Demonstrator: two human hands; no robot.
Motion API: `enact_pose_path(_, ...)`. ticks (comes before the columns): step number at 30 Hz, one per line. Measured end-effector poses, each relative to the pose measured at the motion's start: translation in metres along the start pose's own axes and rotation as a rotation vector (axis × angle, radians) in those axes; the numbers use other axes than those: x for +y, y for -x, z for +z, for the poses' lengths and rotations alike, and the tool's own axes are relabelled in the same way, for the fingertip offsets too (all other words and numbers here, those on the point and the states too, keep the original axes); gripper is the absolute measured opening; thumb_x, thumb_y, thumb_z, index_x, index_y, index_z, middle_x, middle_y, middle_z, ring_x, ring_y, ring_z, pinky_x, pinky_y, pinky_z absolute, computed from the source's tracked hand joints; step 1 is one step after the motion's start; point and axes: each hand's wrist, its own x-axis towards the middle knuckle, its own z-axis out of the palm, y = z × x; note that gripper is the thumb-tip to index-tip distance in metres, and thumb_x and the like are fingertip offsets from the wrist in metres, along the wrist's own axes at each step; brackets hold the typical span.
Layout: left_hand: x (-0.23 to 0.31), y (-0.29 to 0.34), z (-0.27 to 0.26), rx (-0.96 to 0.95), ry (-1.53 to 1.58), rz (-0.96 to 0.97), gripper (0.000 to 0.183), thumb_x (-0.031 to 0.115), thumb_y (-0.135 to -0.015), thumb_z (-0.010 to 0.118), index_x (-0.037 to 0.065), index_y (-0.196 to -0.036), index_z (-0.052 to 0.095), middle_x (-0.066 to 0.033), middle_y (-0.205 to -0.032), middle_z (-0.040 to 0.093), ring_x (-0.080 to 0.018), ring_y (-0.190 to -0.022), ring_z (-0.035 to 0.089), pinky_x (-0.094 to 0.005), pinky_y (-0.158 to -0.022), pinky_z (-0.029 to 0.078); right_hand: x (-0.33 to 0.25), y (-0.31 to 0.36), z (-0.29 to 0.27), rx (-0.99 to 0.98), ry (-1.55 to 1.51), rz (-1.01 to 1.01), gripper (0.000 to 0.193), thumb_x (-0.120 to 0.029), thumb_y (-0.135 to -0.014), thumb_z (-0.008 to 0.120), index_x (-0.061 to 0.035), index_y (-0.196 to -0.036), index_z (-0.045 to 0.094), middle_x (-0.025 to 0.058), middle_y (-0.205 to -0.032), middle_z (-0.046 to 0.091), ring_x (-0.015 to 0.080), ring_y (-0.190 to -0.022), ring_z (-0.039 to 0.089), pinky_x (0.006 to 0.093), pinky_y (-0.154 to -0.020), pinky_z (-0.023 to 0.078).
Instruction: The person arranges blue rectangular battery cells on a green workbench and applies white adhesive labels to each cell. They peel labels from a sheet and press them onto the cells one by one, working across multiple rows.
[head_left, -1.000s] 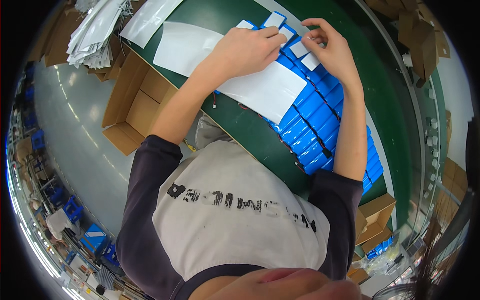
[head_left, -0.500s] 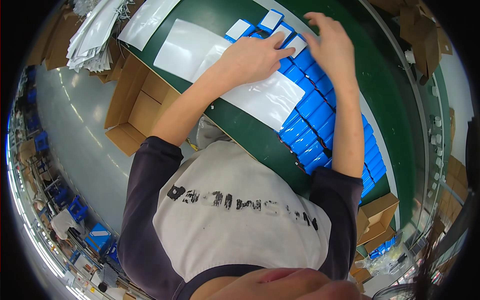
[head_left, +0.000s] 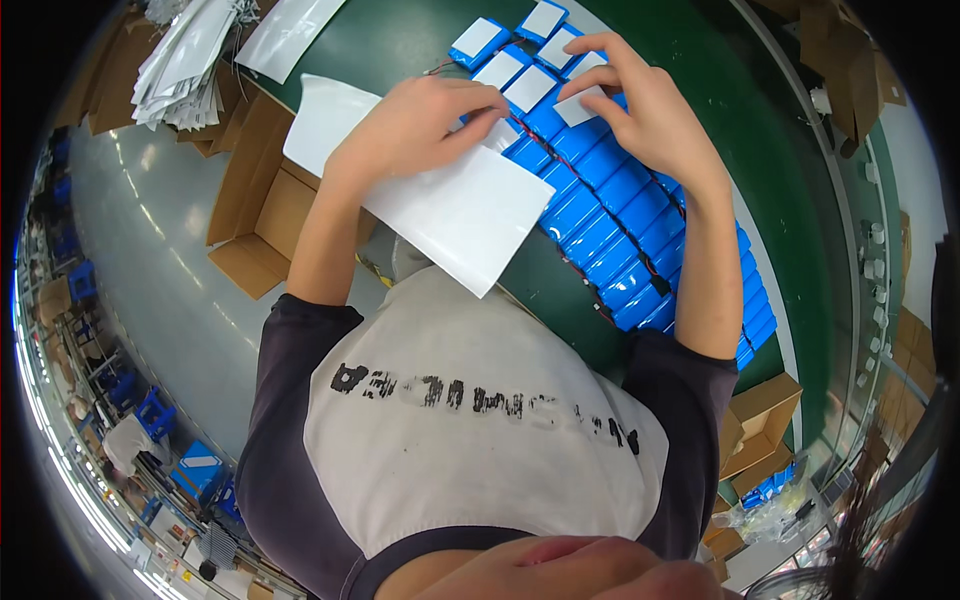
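Rows of blue shrink-wrapped battery packs (head_left: pixel 600 225) with thin wires between them lie on the green table. Several packs at the far end bear a white rectangular sticker (head_left: pixel 530 88). My left hand (head_left: pixel 415 130) is closed on a glossy white sheet (head_left: pixel 460 215), just left of the packs; its thumb and forefinger come together near the sheet's far edge. Over the stickered packs, my right hand (head_left: pixel 650 115) pinches a small white sticker (head_left: pixel 580 106) between thumb and fingers. Whether that sticker touches the pack below, I cannot tell.
An open cardboard box (head_left: pixel 270 215) stands left of the table, below its edge. White sheets (head_left: pixel 190 75) are piled at the far left, with another glossy sheet (head_left: pixel 290 35) beside them. A smaller carton (head_left: pixel 760 425) sits at the near right.
My left hand has drawn back from the packs to the left, and the glossy sheet has shifted with it. My right hand has come down and left and now pinches a sticker.
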Motion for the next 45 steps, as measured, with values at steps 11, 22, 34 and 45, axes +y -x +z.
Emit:
enact_pose_path(11, 0.027, 0.019, 0.031, -0.046, -0.11, -0.145, 0.038, 0.021, -0.097, 0.061, 0.024, -0.134, 0.066, -0.0077, -0.083, 0.074, -0.0281, -0.07, 0.072, -0.0387, -0.064, 0.057, 0.008, -0.011, 0.033, -0.065, 0.037, -0.047, 0.045, 0.002, -0.093, 0.062, -0.012, -0.135, 0.056, 0.0109, -0.099, 0.078, 0.0318, -0.097, 0.074, 0.0389, -0.093, 0.055)
enact_pose_path(22, 0.033, 0.004, 0.037, -0.212, -0.304, -0.206, 0.047, 0.019, -0.095, 0.062, 0.026, -0.141, 0.062, -0.0107, -0.076, 0.072, -0.0312, -0.066, 0.072, -0.043, -0.062, 0.059, 0.009, 0.0, 0.066, 0.252, 0.311, -0.146, 0.013, -0.011, -0.093, 0.067, -0.0103, -0.105, 0.072, 0.0055, -0.097, 0.073, 0.0234, -0.105, 0.065, 0.0388, -0.093, 0.05)
enact_pose_path(34, 0.033, 0.019, -0.025, 0.481, 0.76, -0.147, 0.034, 0.022, -0.104, 0.051, 0.006, -0.132, 0.064, -0.0032, -0.071, 0.066, -0.0167, -0.06, 0.063, -0.0334, -0.058, 0.051, -0.034, 0.008, 0.064, 0.316, -0.119, -0.123, 0.03, -0.02, -0.089, 0.078, -0.0056, -0.115, 0.072, 0.0115, -0.106, 0.073, 0.0274, -0.1, 0.07, 0.039, -0.087, 0.053)
enact_pose_path(45, 0.044, 0.011, -0.003, 0.696, 1.652, -0.376, 0.054, 0.042, -0.114, 0.032, 0.0, -0.135, 0.058, -0.0124, -0.132, 0.064, -0.0193, -0.117, 0.062, -0.0335, -0.102, 0.048, -0.089, 0.04, 0.092, 0.589, -0.942, 0.134, 0.029, -0.013, -0.102, 0.069, 0.0042, -0.124, 0.065, 0.0084, -0.114, 0.072, 0.0121, -0.103, 0.065, 0.0283, -0.092, 0.05)
